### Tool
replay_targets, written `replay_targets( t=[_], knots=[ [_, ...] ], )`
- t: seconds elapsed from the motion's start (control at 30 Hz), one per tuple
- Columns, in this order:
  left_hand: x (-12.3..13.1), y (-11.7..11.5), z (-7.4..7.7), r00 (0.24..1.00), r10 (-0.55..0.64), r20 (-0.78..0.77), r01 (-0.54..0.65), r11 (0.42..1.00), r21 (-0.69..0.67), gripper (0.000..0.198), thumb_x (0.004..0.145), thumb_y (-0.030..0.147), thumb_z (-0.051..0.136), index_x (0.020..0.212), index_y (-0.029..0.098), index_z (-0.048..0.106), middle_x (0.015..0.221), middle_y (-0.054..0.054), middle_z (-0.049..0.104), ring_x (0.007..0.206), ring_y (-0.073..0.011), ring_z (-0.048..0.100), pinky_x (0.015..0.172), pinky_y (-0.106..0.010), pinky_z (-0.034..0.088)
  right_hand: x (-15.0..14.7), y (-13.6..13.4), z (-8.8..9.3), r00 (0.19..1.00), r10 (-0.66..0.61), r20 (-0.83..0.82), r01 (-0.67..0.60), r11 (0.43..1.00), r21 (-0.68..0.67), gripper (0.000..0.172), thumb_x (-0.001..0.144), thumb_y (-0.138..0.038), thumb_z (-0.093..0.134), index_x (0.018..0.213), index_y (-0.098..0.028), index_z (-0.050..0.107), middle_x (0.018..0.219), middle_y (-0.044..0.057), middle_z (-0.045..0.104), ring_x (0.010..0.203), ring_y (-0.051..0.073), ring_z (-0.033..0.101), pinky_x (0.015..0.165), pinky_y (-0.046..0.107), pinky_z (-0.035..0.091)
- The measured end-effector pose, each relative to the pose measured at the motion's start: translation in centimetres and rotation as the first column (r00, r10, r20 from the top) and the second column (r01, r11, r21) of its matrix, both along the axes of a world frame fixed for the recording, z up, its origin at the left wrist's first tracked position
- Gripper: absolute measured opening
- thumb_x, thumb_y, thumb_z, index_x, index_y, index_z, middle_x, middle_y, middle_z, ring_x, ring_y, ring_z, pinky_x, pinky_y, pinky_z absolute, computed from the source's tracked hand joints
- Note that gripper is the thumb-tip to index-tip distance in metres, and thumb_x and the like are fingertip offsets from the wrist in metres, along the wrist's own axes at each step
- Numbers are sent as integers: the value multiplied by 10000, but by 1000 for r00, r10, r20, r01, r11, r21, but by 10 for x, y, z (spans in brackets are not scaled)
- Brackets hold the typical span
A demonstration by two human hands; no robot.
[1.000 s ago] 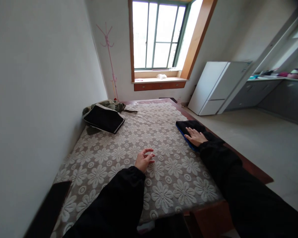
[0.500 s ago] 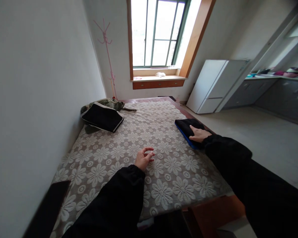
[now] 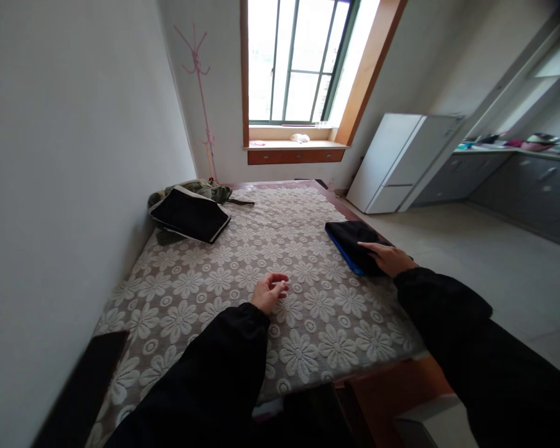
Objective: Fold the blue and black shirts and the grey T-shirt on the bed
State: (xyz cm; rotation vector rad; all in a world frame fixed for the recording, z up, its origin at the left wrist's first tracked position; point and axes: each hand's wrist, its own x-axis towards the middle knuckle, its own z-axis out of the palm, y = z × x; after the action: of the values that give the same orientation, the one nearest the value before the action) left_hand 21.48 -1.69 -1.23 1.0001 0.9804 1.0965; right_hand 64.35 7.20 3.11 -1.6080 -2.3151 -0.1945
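Note:
A folded black cloth [image 3: 354, 236] with a blue edge along its left side lies near the right edge of the table. My right hand [image 3: 392, 258] rests at its right side, index finger stretched out over the top; the other fingers are partly hidden. Over the flower-patterned tablecloth [image 3: 303, 354], at the middle, hovers or rests my left hand [image 3: 268, 292], its fingers loosely curved and apart with nothing seen in them. At the far left, a flat black item with a pale border [image 3: 191, 214] lies on a camouflage-coloured bag [image 3: 205, 188].
A dark flat panel [image 3: 93, 373] stands at the table's near left, by the wall. Beyond the table are a pink coat stand [image 3: 200, 93], a window sill [image 3: 284, 145] and a white fridge [image 3: 396, 162]. A brown wooden seat or drawer [image 3: 392, 392] sits below the near edge.
My right hand has slid from the top of the folded black cloth toward its right side, the fingers now straighter. My left hand has barely moved. The view has shifted slightly.

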Motion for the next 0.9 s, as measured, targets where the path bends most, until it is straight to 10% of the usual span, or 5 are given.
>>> replay_targets(
  t=[0.13, 0.4, 0.9],
  knots=[
    [-1, 0, 0, 1000, -12, 10, 12, 1000, 2, 258, 780, 355, 829, 908, 160, 718, 1008, -94, 729, 817, -153, 709, 687, -244, 596, 6, 3, 19, 998, 3, 58, -4, 1000, 10, 494, 957, -249, 446, 1424, -264, 605, 1394, 43, 649, 1267, 298, 617, 1101, 471, 499],
    [-1, 0, 0, 1000, -29, 11, 29, 1000, 3, 293, 763, 385, 842, 902, 162, 712, 1019, -98, 736, 805, -152, 710, 694, -255, 587, 31, -9, -18, 978, 140, 154, -132, 989, -60, 741, 770, -75, 473, 1498, -212, 499, 1444, 81, 604, 1335, 260, 562, 1172, 471, 418],
    [-2, 0, 1, 999, -37, 2, 37, 999, 4, 308, 770, 394, 836, 918, 159, 703, 1004, -99, 743, 792, -146, 706, 686, -248, 586, 48, -1, -10, 943, 143, 300, -126, 989, -74, 774, 770, -156, 517, 1537, -219, 443, 1468, 107, 578, 1354, 300, 531, 1125, 494, 419]
  ],
)
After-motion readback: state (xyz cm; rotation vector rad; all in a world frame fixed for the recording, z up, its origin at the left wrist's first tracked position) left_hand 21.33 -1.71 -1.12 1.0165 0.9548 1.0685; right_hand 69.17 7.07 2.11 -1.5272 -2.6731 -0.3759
